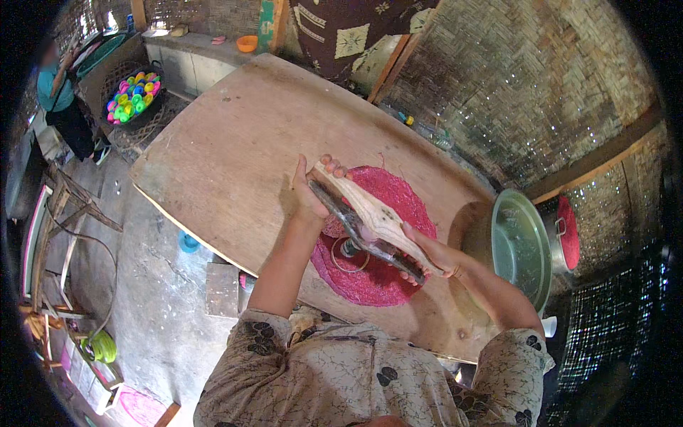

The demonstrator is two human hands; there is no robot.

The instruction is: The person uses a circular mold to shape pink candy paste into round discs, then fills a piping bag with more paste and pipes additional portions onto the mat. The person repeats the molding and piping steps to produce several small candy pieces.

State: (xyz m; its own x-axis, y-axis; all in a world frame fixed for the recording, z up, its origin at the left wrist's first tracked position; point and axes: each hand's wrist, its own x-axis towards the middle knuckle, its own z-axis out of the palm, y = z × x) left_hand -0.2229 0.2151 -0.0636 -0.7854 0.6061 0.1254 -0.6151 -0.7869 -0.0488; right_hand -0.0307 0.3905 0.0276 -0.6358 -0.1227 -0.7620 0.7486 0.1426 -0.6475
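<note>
A two-piece hand press, by its look, is held slantwise between both my hands above the table. Its upper part is a pale wooden bar (370, 206), wider in the middle; below it runs a dark, worn bar (346, 215). My left hand (311, 191) is closed around the far left end, fingers curled over the wood. My right hand (432, 254) grips the near right end, thumb along the pale bar. Beneath lies a rough round pink-red mass (402, 192), partly hidden by the tool. A thin pale ring (350, 269) and a small cylinder (348, 248) show under the dark bar.
The mass lies on a wide wooden table (213, 135). At its right stand a large green basin (506, 249) and a pot with pink-red contents (568, 231). Colourful small bowls fill a dark tub (134, 96) at far left, near another person (60, 92).
</note>
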